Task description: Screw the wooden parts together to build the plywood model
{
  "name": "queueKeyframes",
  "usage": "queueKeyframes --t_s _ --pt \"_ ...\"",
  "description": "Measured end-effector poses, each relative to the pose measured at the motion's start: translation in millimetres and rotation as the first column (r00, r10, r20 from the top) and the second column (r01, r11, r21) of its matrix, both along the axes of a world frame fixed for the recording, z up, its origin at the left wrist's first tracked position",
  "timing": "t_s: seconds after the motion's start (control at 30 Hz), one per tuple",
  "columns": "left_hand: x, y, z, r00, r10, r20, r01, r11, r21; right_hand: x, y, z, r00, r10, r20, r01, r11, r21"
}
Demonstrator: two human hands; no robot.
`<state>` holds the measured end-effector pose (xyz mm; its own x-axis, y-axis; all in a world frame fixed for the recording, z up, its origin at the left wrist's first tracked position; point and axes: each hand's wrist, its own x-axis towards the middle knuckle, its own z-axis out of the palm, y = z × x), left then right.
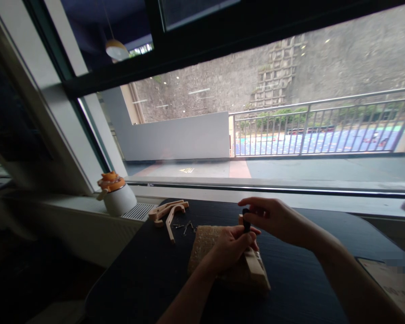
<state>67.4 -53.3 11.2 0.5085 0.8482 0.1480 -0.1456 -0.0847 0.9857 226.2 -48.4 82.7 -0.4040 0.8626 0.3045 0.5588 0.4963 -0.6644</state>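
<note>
A small black-handled tool stands upright over a pale wooden bar. Its lower end is hidden, so I cannot tell its exact kind. My left hand is closed around the tool's lower part and rests by the bar. From the right, my right hand pinches the top of the handle between thumb and fingers, with the index finger stretched out above it. The bar lies along the right edge of a brown woven-looking block, under my left hand.
Curved wooden parts lie at the left rear of the dark table, with several small screws near them. A white jug with an orange lid stands on the sill. A brown printed item is at the right.
</note>
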Motion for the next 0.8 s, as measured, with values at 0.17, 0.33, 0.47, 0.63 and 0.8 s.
queueKeyframes --t_s 0.17,0.33,0.47,0.63,0.8 --pt "-0.9 -0.5 0.3 1.0 0.008 -0.02 -0.009 1.0 -0.012 0.4 1.5 -3.3 0.997 0.054 -0.063 -0.058 0.996 -0.065" --pt "-0.8 -0.5 -0.7 1.0 0.011 0.001 -0.011 1.0 0.002 0.7 2.7 -5.3 0.999 0.029 -0.041 -0.031 0.999 -0.043" --pt "-0.5 -0.1 -0.9 1.0 0.002 -0.01 -0.002 1.0 0.028 0.0 1.8 -4.8 1.0 0.005 -0.025 -0.005 1.0 -0.023" --pt "-1.3 0.3 -2.2 1.0 -0.004 -0.003 0.004 1.0 0.025 -2.4 -1.0 -2.3 1.0 -0.013 -0.013 0.013 1.0 0.003" --pt "-1.6 0.2 -2.9 1.0 -0.003 0.011 0.003 1.0 -0.019 -0.4 -2.4 1.1 0.998 0.041 -0.041 -0.044 0.997 -0.056"
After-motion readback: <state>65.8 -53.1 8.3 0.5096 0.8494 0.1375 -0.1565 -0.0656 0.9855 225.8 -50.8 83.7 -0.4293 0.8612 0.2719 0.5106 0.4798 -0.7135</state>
